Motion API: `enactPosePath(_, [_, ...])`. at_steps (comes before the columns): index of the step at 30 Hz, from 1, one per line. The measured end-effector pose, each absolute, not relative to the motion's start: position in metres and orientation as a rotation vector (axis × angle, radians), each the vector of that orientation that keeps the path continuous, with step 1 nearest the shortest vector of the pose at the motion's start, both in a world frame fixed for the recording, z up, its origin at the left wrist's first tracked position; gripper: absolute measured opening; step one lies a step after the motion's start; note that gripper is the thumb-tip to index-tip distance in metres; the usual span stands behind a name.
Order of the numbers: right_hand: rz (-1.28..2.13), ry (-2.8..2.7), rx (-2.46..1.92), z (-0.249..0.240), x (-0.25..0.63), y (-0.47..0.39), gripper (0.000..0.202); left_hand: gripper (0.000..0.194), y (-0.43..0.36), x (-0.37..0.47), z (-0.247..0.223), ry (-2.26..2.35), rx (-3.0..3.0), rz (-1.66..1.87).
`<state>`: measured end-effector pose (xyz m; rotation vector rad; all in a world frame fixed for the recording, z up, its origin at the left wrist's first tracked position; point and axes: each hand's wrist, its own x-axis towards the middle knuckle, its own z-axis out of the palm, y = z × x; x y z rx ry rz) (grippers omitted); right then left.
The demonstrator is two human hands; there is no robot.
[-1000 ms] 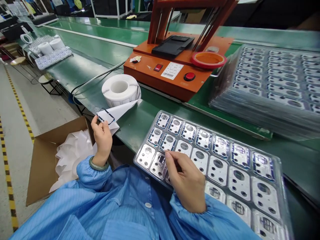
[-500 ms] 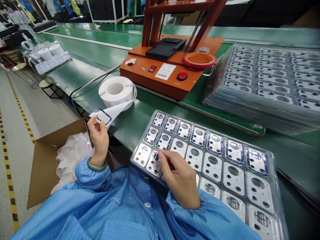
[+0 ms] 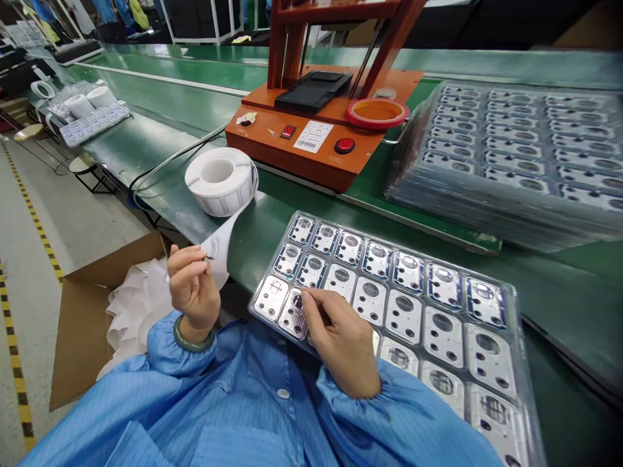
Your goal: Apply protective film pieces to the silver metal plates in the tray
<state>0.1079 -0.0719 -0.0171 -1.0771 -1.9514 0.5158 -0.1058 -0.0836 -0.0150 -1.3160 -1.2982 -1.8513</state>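
My left hand (image 3: 195, 285) is raised beside the free end of a white backing strip (image 3: 220, 250). Its thumb and fingertips pinch together, with a small dark edge of a black frame-shaped sticker between them, mostly hidden. The strip runs down from a roll of stickers (image 3: 219, 181) on the green bench. My right hand (image 3: 341, 337) is closed, thumb against forefinger, over the near left of a clear plastic tray (image 3: 516, 337). Its fingertips are at a silver metal plate (image 3: 292, 318); whatever they hold is hidden. Several plates in the tray's far rows have dark blue borders.
An orange press (image 3: 292, 139) stands behind the roll, with a red tape ring (image 3: 378, 114) on it. Stacked plate trays (image 3: 511, 168) are at the right. A cardboard box (image 3: 80, 337) with crumpled white backing paper (image 3: 139, 298) sits at the lower left.
My left hand has come off the backing strip, whose end now hangs down with a faint outline where the black frame lay. My right hand stays at the same plate. The view has shifted slightly.
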Motion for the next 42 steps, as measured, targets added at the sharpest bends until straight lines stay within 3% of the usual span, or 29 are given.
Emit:
enactPosePath(4, [0.498,-1.951,-1.062,-0.014,0.107,-0.074,0.011,0.025,-0.098,-0.083,0.006,-1.223,-1.357,-1.990])
enactPosePath(10, [0.676,-1.762,-1.113,0.009,0.118,-0.088,0.012,0.041,-0.103,-0.051,0.012,-1.869,-1.882,-2.531])
enactPosePath(14, [0.838,-1.726,-1.173,0.015,0.129,-0.095,0.013,0.045,-0.101,-0.038,0.007,-2.045,-1.933,-2.646])
enactPosePath(20, [0.969,-1.645,-1.217,0.007,0.135,-0.098,0.012,0.049,-0.101,-0.022,0.004,-2.064,-2.150,-2.572])
enactPosePath(27, [0.946,-1.496,-1.292,0.005,0.143,-0.102,0.013,0.054,-0.095,-0.024,-0.003,-1.979,-2.367,-2.219])
enactPosePath(34, [1.206,-1.216,-1.338,0.008,0.152,-0.098,0.021,0.022,-0.086,-0.028,0.005,-2.111,-2.638,-1.906])
enactPosePath(38, [1.317,-1.170,-1.317,0.005,0.154,-0.096,0.026,0.021,-0.081,-0.027,0.010,-2.413,-2.780,-1.777])
enactPosePath(42, [1.378,-1.193,-1.320,0.009,0.156,-0.096,0.027,0.017,-0.075,-0.030,0.011,-2.399,-2.856,-1.760])
